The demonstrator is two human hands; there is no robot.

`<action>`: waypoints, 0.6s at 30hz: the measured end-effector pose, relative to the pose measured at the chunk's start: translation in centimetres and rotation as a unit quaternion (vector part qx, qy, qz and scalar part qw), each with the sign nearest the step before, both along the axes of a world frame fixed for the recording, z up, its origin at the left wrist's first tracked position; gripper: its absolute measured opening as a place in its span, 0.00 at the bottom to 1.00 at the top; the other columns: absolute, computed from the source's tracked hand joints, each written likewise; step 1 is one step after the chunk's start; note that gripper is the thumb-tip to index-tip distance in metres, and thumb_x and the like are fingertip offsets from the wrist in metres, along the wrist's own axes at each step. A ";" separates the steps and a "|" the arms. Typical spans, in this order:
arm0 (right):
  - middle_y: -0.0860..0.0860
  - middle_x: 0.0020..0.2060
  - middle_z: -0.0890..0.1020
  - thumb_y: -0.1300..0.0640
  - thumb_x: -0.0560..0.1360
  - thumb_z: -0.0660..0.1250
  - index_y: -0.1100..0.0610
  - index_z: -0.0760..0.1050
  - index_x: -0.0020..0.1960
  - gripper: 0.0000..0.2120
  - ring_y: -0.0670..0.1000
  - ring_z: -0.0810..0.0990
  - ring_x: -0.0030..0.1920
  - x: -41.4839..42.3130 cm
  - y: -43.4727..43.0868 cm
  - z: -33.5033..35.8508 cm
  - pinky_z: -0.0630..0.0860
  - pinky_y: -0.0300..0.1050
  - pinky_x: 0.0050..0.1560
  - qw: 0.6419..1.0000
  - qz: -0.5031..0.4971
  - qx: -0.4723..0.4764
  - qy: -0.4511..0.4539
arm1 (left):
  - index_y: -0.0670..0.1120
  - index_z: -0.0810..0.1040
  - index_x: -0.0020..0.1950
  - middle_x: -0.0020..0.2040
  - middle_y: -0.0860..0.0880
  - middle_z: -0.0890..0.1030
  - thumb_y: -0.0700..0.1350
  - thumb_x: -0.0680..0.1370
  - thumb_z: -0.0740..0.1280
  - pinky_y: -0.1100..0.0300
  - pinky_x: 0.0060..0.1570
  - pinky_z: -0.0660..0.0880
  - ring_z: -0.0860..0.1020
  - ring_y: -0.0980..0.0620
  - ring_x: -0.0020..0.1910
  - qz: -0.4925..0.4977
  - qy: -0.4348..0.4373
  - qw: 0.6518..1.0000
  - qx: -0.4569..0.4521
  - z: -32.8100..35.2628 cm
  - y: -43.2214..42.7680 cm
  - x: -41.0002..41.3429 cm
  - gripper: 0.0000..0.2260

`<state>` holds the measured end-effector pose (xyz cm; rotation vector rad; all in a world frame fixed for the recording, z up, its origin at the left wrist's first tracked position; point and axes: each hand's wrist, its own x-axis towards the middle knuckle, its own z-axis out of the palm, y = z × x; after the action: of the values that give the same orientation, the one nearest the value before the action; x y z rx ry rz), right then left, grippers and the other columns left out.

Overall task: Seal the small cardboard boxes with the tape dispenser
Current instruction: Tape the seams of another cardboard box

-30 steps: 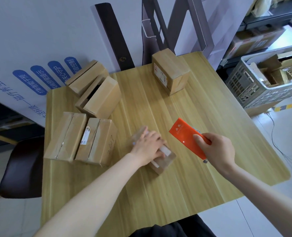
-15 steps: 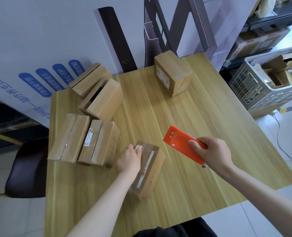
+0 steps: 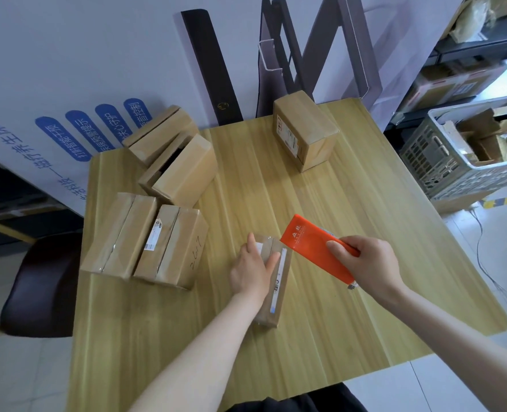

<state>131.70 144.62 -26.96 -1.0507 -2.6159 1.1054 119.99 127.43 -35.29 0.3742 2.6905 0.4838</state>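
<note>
Moved closer: dispenser, nose at box far end. Flat left hand pressed box down. Curled right hand gripped dispenser. Needed straight pull along seam, box kept still.

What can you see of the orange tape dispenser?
The tape dispenser is a flat orange body, plastic by its look, with small pale lettering near its far end and a grey part poking out at its near end. The right hand grips its near half, holding it tilted above the table. Its far corner lies over the far end of the small cardboard box; contact cannot be told.
</note>
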 end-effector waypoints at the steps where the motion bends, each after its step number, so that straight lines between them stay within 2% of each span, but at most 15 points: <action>1: 0.45 0.23 0.78 0.47 0.74 0.70 0.47 0.78 0.32 0.13 0.43 0.75 0.21 0.1 0.1 0.2 0.69 0.40 0.22 1.000 0.004 -0.006 0.007 | 0.47 0.51 0.78 0.72 0.48 0.68 0.64 0.78 0.58 0.54 0.56 0.72 0.71 0.48 0.67 0.005 -0.017 1.000 0.009 0.2 0.1 -0.4 0.36; 3: 0.50 0.24 0.79 0.49 0.74 0.70 0.50 0.80 0.34 0.12 0.47 0.77 0.20 0.3 0.4 0.7 0.75 0.47 0.25 0.999 0.010 -0.026 0.018 | 0.48 0.56 0.77 0.72 0.49 0.68 0.58 0.79 0.61 0.57 0.59 0.70 0.69 0.51 0.68 0.026 -0.031 0.996 0.082 0.7 0.0 -0.8 0.30; 4: 0.51 0.25 0.80 0.50 0.74 0.71 0.50 0.81 0.35 0.11 0.50 0.78 0.21 0.4 0.5 0.9 0.77 0.51 0.26 0.999 0.014 -0.030 0.021 | 0.49 0.61 0.75 0.71 0.51 0.69 0.54 0.80 0.61 0.64 0.58 0.69 0.70 0.54 0.66 0.052 -0.029 0.986 0.157 1.2 -0.1 -1.1 0.25; 6: 0.51 0.25 0.80 0.51 0.74 0.71 0.49 0.82 0.36 0.09 0.49 0.78 0.21 0.5 0.6 1.5 0.78 0.53 0.26 0.999 0.027 -0.037 0.030 | 0.49 0.69 0.71 0.67 0.51 0.75 0.47 0.82 0.59 0.73 0.51 0.68 0.74 0.57 0.62 0.140 -0.074 0.934 0.320 2.9 0.2 -2.2 0.17; 8: 0.49 0.25 0.81 0.52 0.74 0.72 0.45 0.81 0.36 0.08 0.47 0.77 0.20 0.5 0.6 2.1 0.77 0.50 0.25 0.997 0.043 -0.050 0.049 | 0.45 0.70 0.69 0.63 0.47 0.78 0.47 0.83 0.57 0.68 0.50 0.73 0.78 0.54 0.56 0.201 -0.214 0.865 0.407 5.1 0.8 -3.6 0.16; 10: 0.47 0.26 0.81 0.53 0.74 0.72 0.43 0.80 0.36 0.10 0.46 0.76 0.20 0.4 0.5 2.7 0.75 0.45 0.22 0.994 0.062 -0.058 0.068 | 0.43 0.71 0.68 0.60 0.44 0.79 0.54 0.83 0.56 0.59 0.52 0.76 0.79 0.50 0.54 0.176 -0.358 0.828 0.393 7.1 1.3 -4.4 0.20; 12: 0.48 0.25 0.81 0.54 0.74 0.72 0.43 0.80 0.35 0.10 0.49 0.77 0.18 0.3 0.5 3.3 0.72 0.41 0.19 0.991 0.077 -0.068 0.080 | 0.44 0.77 0.60 0.52 0.44 0.81 0.59 0.81 0.56 0.57 0.46 0.78 0.80 0.50 0.48 0.143 -0.437 0.803 0.378 8.2 1.1 -4.7 0.21; 14: 0.50 0.26 0.81 0.55 0.74 0.73 0.44 0.81 0.36 0.09 0.52 0.77 0.18 0.4 0.5 3.6 0.72 0.42 0.19 0.991 0.082 -0.069 0.080 | 0.45 0.80 0.51 0.44 0.47 0.82 0.57 0.80 0.61 0.60 0.38 0.79 0.81 0.52 0.40 0.141 -0.457 0.780 0.403 8.6 0.6 -4.8 0.17; 15: 0.50 0.26 0.81 0.55 0.74 0.73 0.45 0.81 0.36 0.09 0.52 0.78 0.18 0.5 0.6 3.7 0.73 0.44 0.19 0.991 0.083 -0.071 0.078 | 0.45 0.81 0.48 0.43 0.47 0.83 0.55 0.79 0.64 0.61 0.36 0.78 0.81 0.53 0.38 0.144 -0.457 0.772 0.418 8.7 0.3 -4.8 0.14; 18: 0.51 0.26 0.80 0.55 0.74 0.73 0.48 0.82 0.37 0.07 0.53 0.78 0.19 0.6 0.8 3.8 0.73 0.44 0.18 0.990 0.090 -0.082 0.076 | 0.43 0.82 0.51 0.44 0.46 0.84 0.51 0.77 0.67 0.62 0.36 0.78 0.83 0.53 0.39 0.130 -0.465 0.758 0.439 8.9 -0.5 -4.8 0.12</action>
<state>132.31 145.38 -23.18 -0.7342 -2.5736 1.3995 115.20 126.91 -26.36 -0.0494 1.3941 1.5359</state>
